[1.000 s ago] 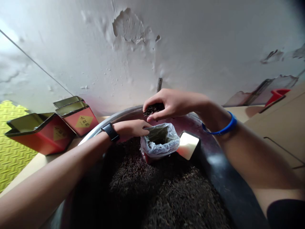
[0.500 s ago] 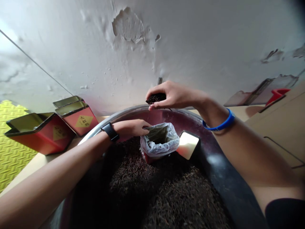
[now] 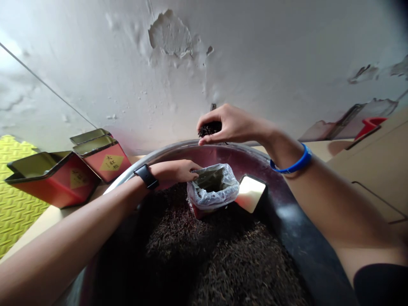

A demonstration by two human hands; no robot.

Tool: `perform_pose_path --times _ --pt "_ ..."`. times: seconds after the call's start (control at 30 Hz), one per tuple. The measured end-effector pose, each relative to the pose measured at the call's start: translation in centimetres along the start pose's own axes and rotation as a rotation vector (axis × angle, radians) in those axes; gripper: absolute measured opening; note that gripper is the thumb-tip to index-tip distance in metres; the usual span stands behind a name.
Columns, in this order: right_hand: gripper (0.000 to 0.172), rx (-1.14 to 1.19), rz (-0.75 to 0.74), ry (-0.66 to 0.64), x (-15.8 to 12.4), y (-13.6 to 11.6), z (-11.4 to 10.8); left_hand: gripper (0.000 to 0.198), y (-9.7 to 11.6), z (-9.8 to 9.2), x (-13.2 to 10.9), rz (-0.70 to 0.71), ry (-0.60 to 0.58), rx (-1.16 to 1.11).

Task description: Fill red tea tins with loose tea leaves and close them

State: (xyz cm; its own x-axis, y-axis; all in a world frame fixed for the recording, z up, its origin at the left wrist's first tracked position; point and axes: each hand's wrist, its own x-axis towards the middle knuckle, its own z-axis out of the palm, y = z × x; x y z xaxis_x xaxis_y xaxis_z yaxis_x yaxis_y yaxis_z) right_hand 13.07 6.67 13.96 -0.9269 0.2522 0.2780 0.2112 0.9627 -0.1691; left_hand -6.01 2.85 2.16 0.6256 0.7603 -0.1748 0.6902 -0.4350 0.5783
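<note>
My right hand (image 3: 219,125) is curled around a clump of dark tea leaves (image 3: 209,128), above the far rim of a big metal basin. Below and nearer, a red tea tin (image 3: 200,212) stands in the loose tea, with a clear plastic bag (image 3: 219,197) lining it and folded over its rim. My left hand (image 3: 183,171) pinches the bag's left edge. The inside of the bag is dark, so how full it is cannot be told. Touching the tin's right side is a shiny square lid (image 3: 252,193).
Dark tea (image 3: 251,267) covers the bottom of the basin (image 3: 153,151). Two open red tins (image 3: 108,163) with yellow diamond labels stand left of it, by a yellow foam mat (image 3: 19,191). A peeling wall (image 3: 255,63) rises behind. At the right are a cardboard box (image 3: 376,170) and a red object (image 3: 371,127).
My right hand has tilted slightly and shifted a little, and the tea in it shows as looser leaves at the opening. My left hand and the lined tin stay in place.
</note>
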Motion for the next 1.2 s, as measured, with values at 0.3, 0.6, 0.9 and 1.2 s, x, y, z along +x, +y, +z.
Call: perform_pose_path --times 0.3,0.6,0.9,1.2 --pt "0.021 -0.006 -0.019 -0.009 -0.06 0.27 -0.15 0.036 -0.29 -0.01 0.08 0.043 -0.003 0.011" --pt "0.027 -0.001 -0.009 -0.022 -0.09 0.13 -0.17 0.032 -0.46 0.06 0.14 0.04 0.01 0.024" --pt "0.025 -0.027 0.018 -0.024 -0.01 -0.18 -0.01 0.032 -0.46 0.02 0.04 0.038 -0.004 0.013" --pt "0.02 0.069 0.017 -0.028 -0.14 0.23 -0.32 0.032 -0.97 0.04 0.26 0.057 -0.007 0.023"
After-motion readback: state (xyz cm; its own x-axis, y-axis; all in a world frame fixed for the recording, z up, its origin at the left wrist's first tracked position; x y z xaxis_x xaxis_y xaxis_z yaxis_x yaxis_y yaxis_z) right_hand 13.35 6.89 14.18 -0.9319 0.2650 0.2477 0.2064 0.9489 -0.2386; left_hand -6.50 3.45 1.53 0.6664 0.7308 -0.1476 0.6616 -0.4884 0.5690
